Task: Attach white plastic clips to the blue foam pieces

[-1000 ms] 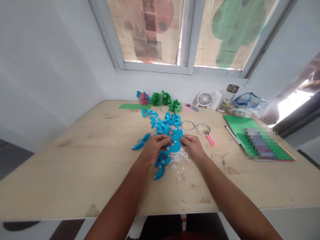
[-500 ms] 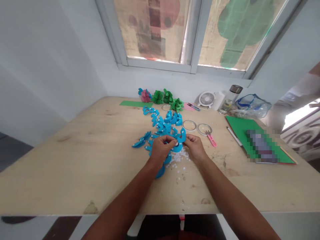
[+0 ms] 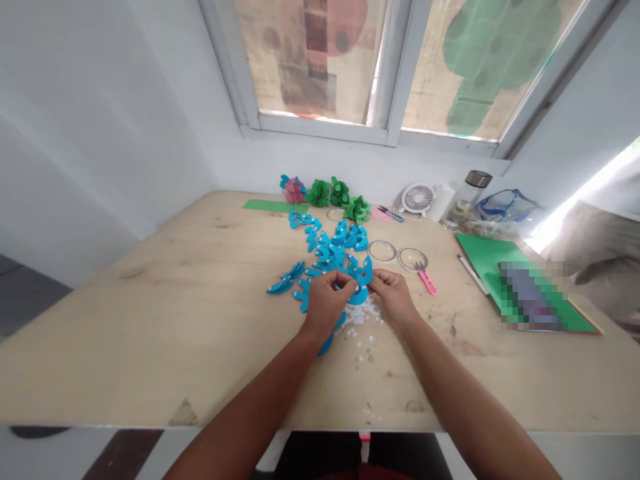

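Note:
Between my two hands is a curved blue paper cutout (image 3: 358, 295) with small white pieces stuck on it. My left hand (image 3: 327, 300) pinches its left side, thumb and forefinger together. The right edge is pinched by my right hand (image 3: 394, 292). Several more blue paper cutouts (image 3: 330, 253) with white bits lie behind and beneath the hands. A folded stack of blue paper (image 3: 286, 279) rests to the left. Small white scraps (image 3: 361, 316) are scattered on the table just below the held piece.
Two tape-like rings (image 3: 383, 251) and pink-handled snips (image 3: 426, 279) lie right of the cutouts. Green and pink paper flowers (image 3: 320, 192) line the wall. A small fan (image 3: 417, 198), a glass bottle (image 3: 465, 200) and a green folder (image 3: 480, 257) with a pen (image 3: 473, 274) are farther right.
The whole view has shifted slightly. Both hands keep hold of the blue cutout, nearly unmoved. At the far right, a person beyond the table has changed position.

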Action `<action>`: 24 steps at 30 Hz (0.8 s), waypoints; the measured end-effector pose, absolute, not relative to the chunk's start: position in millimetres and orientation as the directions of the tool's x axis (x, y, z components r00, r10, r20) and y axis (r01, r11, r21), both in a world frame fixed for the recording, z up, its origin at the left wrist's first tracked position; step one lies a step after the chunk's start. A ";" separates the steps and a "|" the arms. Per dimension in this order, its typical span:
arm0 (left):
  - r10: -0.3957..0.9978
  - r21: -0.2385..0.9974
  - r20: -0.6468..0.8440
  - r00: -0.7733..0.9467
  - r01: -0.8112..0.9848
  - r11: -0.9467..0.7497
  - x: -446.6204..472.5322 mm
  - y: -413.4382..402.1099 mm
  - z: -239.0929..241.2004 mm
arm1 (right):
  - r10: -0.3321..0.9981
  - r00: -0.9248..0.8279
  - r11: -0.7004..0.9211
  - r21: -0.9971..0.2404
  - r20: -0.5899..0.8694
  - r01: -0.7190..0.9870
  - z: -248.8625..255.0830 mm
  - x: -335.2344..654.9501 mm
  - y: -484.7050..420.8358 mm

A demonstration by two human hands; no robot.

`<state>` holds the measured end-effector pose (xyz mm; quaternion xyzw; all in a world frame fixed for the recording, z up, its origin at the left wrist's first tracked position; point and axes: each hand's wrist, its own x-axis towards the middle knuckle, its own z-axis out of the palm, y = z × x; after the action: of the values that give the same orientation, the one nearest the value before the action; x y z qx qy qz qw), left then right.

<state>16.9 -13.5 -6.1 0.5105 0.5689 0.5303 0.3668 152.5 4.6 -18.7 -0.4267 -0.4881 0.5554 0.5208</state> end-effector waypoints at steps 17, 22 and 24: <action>0.968 0.974 0.122 -0.221 0.216 -0.074 16.8 -12.0 -4.1 | 0.989 -0.131 0.061 -0.995 0.070 -0.074 -16.4 152.3 4.5; 0.965 0.970 0.124 -0.232 0.235 -0.069 17.6 -12.1 -3.1 | 0.988 -0.138 0.063 -0.996 0.072 -0.065 -16.7 152.6 4.6; 0.965 0.974 0.114 -0.235 0.219 -0.061 17.7 -12.3 -3.2 | 0.988 -0.140 0.064 -0.995 0.073 -0.071 -16.6 152.6 4.5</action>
<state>17.7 -12.3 -3.2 0.5059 0.5855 0.5240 0.3558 152.6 4.5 -16.6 -0.4287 -0.5342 0.5333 0.4964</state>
